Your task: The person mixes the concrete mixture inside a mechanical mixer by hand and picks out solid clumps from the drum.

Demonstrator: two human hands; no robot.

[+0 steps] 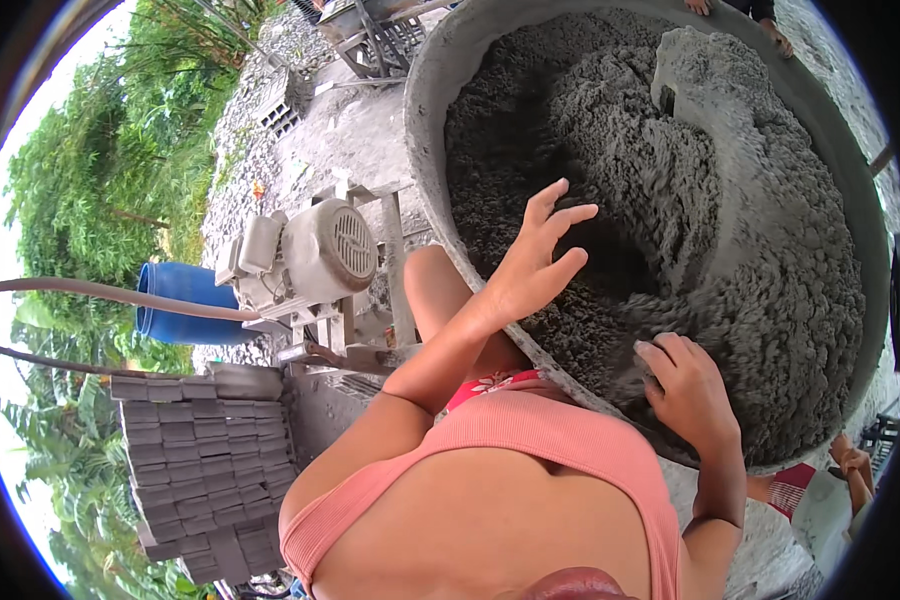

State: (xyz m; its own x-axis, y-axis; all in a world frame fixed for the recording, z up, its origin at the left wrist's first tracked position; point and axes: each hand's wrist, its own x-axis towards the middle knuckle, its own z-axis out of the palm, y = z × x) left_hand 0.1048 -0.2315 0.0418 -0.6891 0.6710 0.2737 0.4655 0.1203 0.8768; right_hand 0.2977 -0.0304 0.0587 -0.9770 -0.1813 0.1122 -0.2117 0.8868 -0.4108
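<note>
A large round mixing pan (425,120) holds wet grey cement mix (590,130) with a coated mixing paddle (710,110) in its middle. My left hand (535,262) hovers over the near part of the mix with fingers spread, holding nothing. My right hand (685,385) is curled at the pan's near rim, its fingertips dug into the grey mix. Both forearms reach over the rim from below.
An electric motor (305,255) on a metal frame stands left of the pan. A blue barrel (185,300) lies beyond it. Stacked grey blocks (200,465) sit at lower left. Green plants fill the left. Another person's hands (735,8) show at the pan's far rim.
</note>
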